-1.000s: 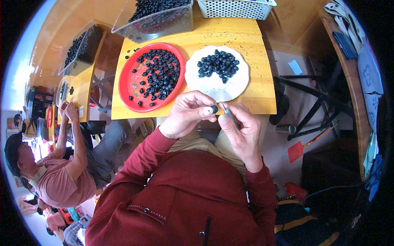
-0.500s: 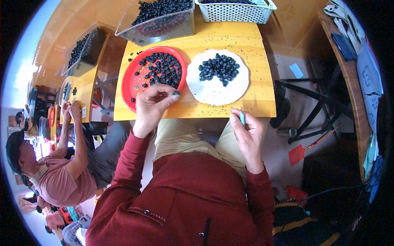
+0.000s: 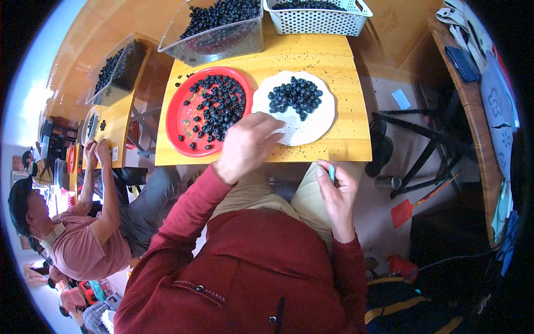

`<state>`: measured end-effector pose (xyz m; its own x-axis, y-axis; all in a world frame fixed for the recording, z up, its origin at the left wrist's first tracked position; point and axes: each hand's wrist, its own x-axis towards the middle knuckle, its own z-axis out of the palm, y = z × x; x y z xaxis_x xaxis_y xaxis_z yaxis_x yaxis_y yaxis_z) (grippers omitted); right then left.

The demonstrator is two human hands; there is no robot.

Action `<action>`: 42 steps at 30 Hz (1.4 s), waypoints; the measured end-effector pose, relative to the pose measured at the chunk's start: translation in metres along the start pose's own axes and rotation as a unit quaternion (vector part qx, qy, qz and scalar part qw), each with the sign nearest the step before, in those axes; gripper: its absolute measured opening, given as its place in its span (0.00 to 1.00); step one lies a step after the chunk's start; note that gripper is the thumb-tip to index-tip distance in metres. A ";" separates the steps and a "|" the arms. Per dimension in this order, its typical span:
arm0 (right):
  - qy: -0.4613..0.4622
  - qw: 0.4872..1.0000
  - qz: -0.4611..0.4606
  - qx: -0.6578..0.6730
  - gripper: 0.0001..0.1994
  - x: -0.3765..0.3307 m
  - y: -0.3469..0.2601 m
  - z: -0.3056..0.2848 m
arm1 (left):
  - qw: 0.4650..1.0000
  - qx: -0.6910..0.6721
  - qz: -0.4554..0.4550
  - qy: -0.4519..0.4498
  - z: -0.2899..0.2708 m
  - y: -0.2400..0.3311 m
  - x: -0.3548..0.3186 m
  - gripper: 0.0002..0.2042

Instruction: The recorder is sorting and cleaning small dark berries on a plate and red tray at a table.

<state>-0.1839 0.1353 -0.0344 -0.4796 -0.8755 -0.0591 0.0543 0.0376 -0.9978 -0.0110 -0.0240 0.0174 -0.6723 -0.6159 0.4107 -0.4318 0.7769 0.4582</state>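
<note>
My left hand reaches over the near left rim of a white plate, its fingers curled together and partly blurred. What lies between the fingertips is hidden. Dark blueberries are heaped on the far half of that plate. Left of it, a red tray holds many more blueberries, some scattered near its front rim. Low at the table's front edge, my right hand is closed around a small turquoise stick-like tool, of which only a short piece shows.
A clear plastic bin and a white perforated basket, both with berries, stand at the wooden table's far side. Dark crumbs dot its top. A co-worker sits to the left at another table. A red fly swatter is at right.
My left hand has moved right, from the red tray's front edge to the white plate; the dark berry seen at its fingertips before is out of sight. My right hand has dropped slightly.
</note>
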 end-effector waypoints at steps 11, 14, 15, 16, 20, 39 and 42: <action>0.021 0.999 -0.011 0.031 0.10 -0.012 0.014 -0.014 | 0.979 0.171 0.022 -0.111 0.044 0.009 0.041 0.08; 0.020 0.999 -0.013 0.037 0.09 -0.012 0.014 -0.016 | 0.981 0.160 0.020 -0.109 0.046 0.007 0.044 0.07; 0.015 0.999 -0.014 0.034 0.09 -0.012 0.013 -0.017 | 0.981 0.160 0.022 -0.110 0.046 0.007 0.046 0.07; 0.016 0.999 -0.015 0.035 0.09 -0.011 0.013 -0.017 | 0.982 0.149 0.017 -0.117 0.046 0.007 0.047 0.08; 0.015 0.999 0.007 0.045 0.09 -0.011 0.014 -0.019 | 0.984 0.102 -0.022 -0.142 0.045 0.007 0.048 0.10; 0.031 0.998 0.018 0.057 0.10 -0.028 0.009 -0.019 | 0.988 0.030 -0.004 -0.148 0.036 -0.002 0.051 0.09; 0.040 0.998 -0.011 0.046 0.10 -0.033 0.004 -0.019 | 0.988 0.035 -0.001 -0.152 0.040 -0.003 0.050 0.08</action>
<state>-0.1843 0.1731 -0.0366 -0.5491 -0.8347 -0.0423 0.1215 -0.0297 -0.9921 -0.0679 -0.0518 0.0048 -0.8160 -0.5582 0.1502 -0.4668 0.7896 0.3984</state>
